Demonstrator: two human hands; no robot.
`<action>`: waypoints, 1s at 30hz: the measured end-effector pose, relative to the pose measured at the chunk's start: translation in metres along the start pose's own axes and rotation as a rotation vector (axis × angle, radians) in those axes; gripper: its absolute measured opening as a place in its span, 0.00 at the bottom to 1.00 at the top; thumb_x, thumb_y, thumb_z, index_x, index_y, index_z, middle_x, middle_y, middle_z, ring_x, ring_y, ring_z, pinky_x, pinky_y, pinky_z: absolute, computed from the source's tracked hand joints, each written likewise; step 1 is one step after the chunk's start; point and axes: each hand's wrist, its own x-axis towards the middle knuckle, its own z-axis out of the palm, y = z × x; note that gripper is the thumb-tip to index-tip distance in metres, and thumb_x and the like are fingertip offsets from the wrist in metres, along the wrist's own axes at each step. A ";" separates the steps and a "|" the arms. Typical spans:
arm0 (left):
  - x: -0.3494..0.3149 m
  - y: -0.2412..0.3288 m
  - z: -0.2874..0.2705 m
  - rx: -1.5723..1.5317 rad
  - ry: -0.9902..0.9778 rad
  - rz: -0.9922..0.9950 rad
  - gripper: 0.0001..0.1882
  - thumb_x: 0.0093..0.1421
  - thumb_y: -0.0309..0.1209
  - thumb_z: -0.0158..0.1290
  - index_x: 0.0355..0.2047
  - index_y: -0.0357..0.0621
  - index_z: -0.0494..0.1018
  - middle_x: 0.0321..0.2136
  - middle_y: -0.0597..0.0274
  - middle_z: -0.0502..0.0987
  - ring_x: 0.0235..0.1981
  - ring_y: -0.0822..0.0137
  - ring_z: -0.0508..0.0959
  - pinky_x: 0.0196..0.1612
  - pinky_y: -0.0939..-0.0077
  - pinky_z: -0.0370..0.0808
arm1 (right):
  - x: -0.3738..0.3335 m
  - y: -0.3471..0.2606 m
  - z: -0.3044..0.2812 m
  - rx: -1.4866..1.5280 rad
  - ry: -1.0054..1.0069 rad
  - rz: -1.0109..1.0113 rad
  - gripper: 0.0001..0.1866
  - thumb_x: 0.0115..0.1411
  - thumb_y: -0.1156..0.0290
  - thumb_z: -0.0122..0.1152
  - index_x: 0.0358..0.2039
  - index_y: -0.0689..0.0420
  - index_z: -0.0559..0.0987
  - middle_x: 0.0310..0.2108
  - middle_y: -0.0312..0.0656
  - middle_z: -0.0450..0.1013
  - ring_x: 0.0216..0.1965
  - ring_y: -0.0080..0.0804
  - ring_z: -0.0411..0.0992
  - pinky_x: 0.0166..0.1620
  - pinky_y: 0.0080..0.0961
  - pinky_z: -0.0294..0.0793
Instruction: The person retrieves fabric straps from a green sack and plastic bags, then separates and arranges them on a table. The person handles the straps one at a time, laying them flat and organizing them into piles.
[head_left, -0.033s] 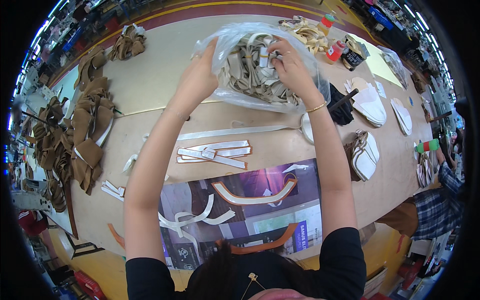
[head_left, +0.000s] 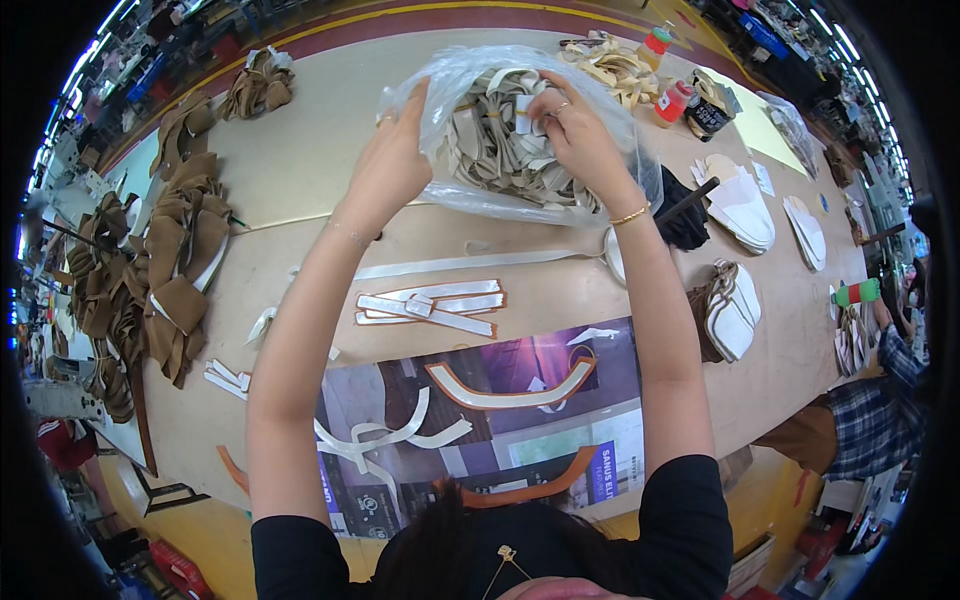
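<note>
A clear plastic bag (head_left: 450, 195) full of beige and grey fabric strips (head_left: 505, 150) lies at the far middle of the table, its mouth spread toward me. My left hand (head_left: 395, 155) is closed on the bag's left edge, index finger pointing up along the film. Over the right side of the mouth is my right hand (head_left: 580, 140), its fingers curled by a white paper band (head_left: 523, 115) round some strips. What those fingertips pinch is hidden. Nearer me, white strips edged in orange-brown (head_left: 430, 303) lie crossed in a small stack.
A printed board (head_left: 480, 440) carries a curved trimmed strip (head_left: 510, 395) and loose white strips (head_left: 380, 435). Brown cut pieces (head_left: 185, 240) heap at left. White shaped pieces (head_left: 735, 320), bottles (head_left: 673, 103) and a dark can (head_left: 708, 108) stand at right. Another person (head_left: 870, 410) is at the right edge.
The bag's mouth and the strips have shifted very slightly, and my right hand's fingers have curled a little more. My left hand has barely moved.
</note>
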 end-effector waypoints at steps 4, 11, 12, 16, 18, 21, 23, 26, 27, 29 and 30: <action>-0.023 -0.004 -0.007 -0.001 0.020 -0.038 0.48 0.47 0.17 0.47 0.70 0.51 0.44 0.55 0.14 0.58 0.47 0.30 0.73 0.48 0.51 0.74 | -0.003 -0.018 0.025 -0.290 0.219 -0.126 0.11 0.54 0.66 0.62 0.35 0.57 0.75 0.58 0.49 0.66 0.56 0.46 0.68 0.54 0.41 0.68; -0.047 0.020 -0.011 -0.044 -0.074 -0.198 0.51 0.47 0.17 0.48 0.71 0.53 0.39 0.57 0.24 0.61 0.52 0.32 0.70 0.54 0.53 0.70 | 0.004 -0.071 0.051 -0.607 0.102 0.227 0.23 0.47 0.59 0.72 0.39 0.57 0.75 0.46 0.46 0.74 0.46 0.47 0.73 0.47 0.42 0.71; -0.046 0.020 -0.010 -0.007 -0.066 -0.186 0.51 0.47 0.17 0.48 0.71 0.54 0.39 0.57 0.23 0.61 0.50 0.32 0.71 0.52 0.53 0.71 | 0.002 -0.051 0.058 -0.659 0.171 0.145 0.23 0.47 0.61 0.72 0.40 0.57 0.74 0.44 0.46 0.74 0.45 0.49 0.73 0.46 0.42 0.71; -0.041 0.015 -0.015 0.100 0.023 -0.145 0.50 0.48 0.16 0.49 0.70 0.60 0.43 0.56 0.26 0.61 0.39 0.34 0.77 0.40 0.52 0.77 | 0.004 -0.020 0.055 -0.518 0.245 0.010 0.22 0.49 0.66 0.69 0.43 0.57 0.72 0.40 0.49 0.75 0.44 0.52 0.72 0.45 0.42 0.71; -0.041 0.015 -0.017 0.125 0.068 -0.130 0.49 0.48 0.16 0.49 0.69 0.60 0.45 0.57 0.30 0.61 0.34 0.36 0.79 0.36 0.53 0.79 | 0.006 -0.014 0.045 -0.437 0.162 0.070 0.21 0.51 0.68 0.68 0.44 0.57 0.71 0.39 0.51 0.74 0.44 0.53 0.72 0.45 0.43 0.71; -0.043 0.021 -0.014 0.158 0.082 -0.129 0.48 0.49 0.16 0.49 0.69 0.60 0.47 0.57 0.33 0.59 0.33 0.39 0.79 0.33 0.55 0.79 | 0.010 -0.008 0.035 -0.398 0.094 0.134 0.19 0.52 0.70 0.66 0.44 0.57 0.71 0.38 0.53 0.74 0.44 0.55 0.72 0.46 0.43 0.70; -0.043 0.025 -0.013 0.179 0.058 -0.146 0.47 0.49 0.16 0.49 0.69 0.60 0.48 0.58 0.33 0.58 0.34 0.40 0.79 0.31 0.56 0.79 | 0.009 0.002 0.029 -0.421 0.098 0.121 0.19 0.53 0.70 0.65 0.44 0.57 0.70 0.38 0.54 0.74 0.44 0.55 0.71 0.46 0.43 0.70; -0.041 0.035 -0.013 0.190 0.053 -0.113 0.46 0.49 0.18 0.52 0.68 0.60 0.50 0.61 0.39 0.56 0.38 0.43 0.79 0.43 0.53 0.77 | 0.012 0.021 0.020 -0.428 0.100 0.105 0.19 0.54 0.70 0.64 0.44 0.57 0.68 0.40 0.55 0.73 0.46 0.56 0.71 0.46 0.43 0.70; -0.039 0.035 -0.009 0.364 0.157 0.025 0.47 0.49 0.18 0.52 0.69 0.60 0.48 0.61 0.40 0.57 0.39 0.45 0.79 0.48 0.53 0.74 | 0.015 0.027 0.017 -0.390 0.066 0.155 0.19 0.55 0.70 0.64 0.44 0.57 0.68 0.41 0.54 0.73 0.47 0.55 0.70 0.47 0.42 0.70; -0.036 0.031 -0.003 0.718 0.379 0.295 0.50 0.48 0.17 0.51 0.70 0.59 0.44 0.61 0.40 0.58 0.41 0.49 0.80 0.58 0.53 0.67 | 0.020 0.022 0.010 -0.359 0.037 0.141 0.19 0.54 0.70 0.64 0.43 0.56 0.67 0.44 0.54 0.72 0.51 0.54 0.69 0.49 0.41 0.68; -0.034 0.029 0.001 0.676 0.361 0.429 0.44 0.49 0.19 0.51 0.67 0.55 0.51 0.59 0.42 0.62 0.41 0.52 0.80 0.60 0.54 0.64 | 0.023 0.020 0.006 -0.367 0.041 0.087 0.19 0.54 0.70 0.64 0.43 0.56 0.67 0.46 0.53 0.72 0.52 0.54 0.68 0.50 0.41 0.68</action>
